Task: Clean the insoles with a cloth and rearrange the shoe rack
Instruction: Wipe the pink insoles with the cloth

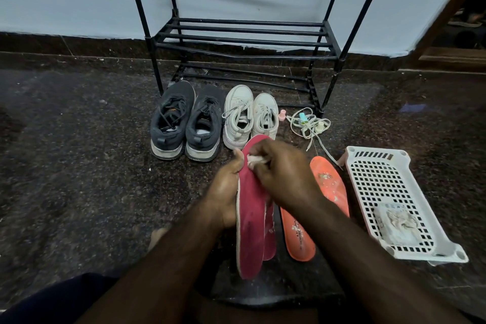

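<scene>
Two hands meet over a pink insole (pixel 249 218) at the centre of the view. The left hand (pixel 223 192) grips the insole's left edge, its fingers wrapped behind and the thumb up near the toe end, holding the insole off the floor (pixel 79 139) with its toe pointing toward 12 o'clock. The right hand (pixel 284 173) presses a small white cloth (pixel 253 160) against the upper part of the insole, fingers curled tight around the cloth. A second pink insole (pixel 270 239) shows just behind the first, along its right edge.

At 3 o'clock from the hands an orange insole (pixel 326 187) lies flat on the floor, partly covered by the right forearm, with pale specks on its toe half. Further toward 3 o'clock sits a white perforated basket (pixel 378 176) with a crumpled whitish cloth (pixel 397 221) inside its near end.

At 11 o'clock stands a pair of dark grey sneakers (pixel 184 123), heels toward the camera; just beside it at 12 o'clock, a pair of white sneakers (pixel 249 116). At 1 o'clock a loose tangle of pale laces (pixel 307 126) lies with a few small pastel objects, too small to identify. Beyond the shoes the black shoe rack (pixel 244 34) stands against the wall, its slatted shelves bare.
</scene>
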A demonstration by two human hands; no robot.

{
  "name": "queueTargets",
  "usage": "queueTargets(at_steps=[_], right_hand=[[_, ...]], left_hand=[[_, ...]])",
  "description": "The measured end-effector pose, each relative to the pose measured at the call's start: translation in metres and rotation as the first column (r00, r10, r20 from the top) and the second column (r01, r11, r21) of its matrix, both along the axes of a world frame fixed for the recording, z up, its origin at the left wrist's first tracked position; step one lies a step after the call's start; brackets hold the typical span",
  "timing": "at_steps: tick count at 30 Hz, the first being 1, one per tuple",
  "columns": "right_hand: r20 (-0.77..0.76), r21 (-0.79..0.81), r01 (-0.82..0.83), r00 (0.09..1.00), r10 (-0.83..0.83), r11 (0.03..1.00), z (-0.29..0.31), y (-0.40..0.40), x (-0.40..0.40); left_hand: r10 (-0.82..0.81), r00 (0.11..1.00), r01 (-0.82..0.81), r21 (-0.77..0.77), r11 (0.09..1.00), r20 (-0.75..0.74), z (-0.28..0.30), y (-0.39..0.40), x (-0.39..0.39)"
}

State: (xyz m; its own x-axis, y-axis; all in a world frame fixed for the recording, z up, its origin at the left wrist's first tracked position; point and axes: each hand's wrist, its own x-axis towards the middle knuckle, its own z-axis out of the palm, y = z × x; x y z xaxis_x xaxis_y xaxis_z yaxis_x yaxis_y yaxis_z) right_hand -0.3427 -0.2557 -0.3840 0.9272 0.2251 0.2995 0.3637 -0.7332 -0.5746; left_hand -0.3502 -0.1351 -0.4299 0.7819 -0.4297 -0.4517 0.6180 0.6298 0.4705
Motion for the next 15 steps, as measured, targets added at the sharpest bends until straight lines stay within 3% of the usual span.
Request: queueTargets(at_steps=[5,7,10,15], right_hand=[[0.102,-0.05,0.069,0.993,-0.063,0.996,-0.005,-0.005,0.009],[0.046,-0.005,0.083,0.996,-0.083,0.997,-0.002,-0.009,0.009],[-0.02,0.024,-0.026,0.999,0.026,0.999,-0.002,-0.004,0.0],[0.06,-0.002,0.042,0.997,-0.042,0.999,-0.007,-0.001,0.006]], left_hand=[[-0.017,1.0,0.017,0.037,0.999,0.014,0.0,0.001,0.001],[-0.021,1.0,0.02,0.059,0.998,0.021,0.0,0.0,0.001],[0.0,1.0,0.0,0.012,1.0,0.002,-0.001,-0.003,0.001],[-0.009,1.0,0.008,0.043,0.999,0.009,-0.007,0.002,0.005]])
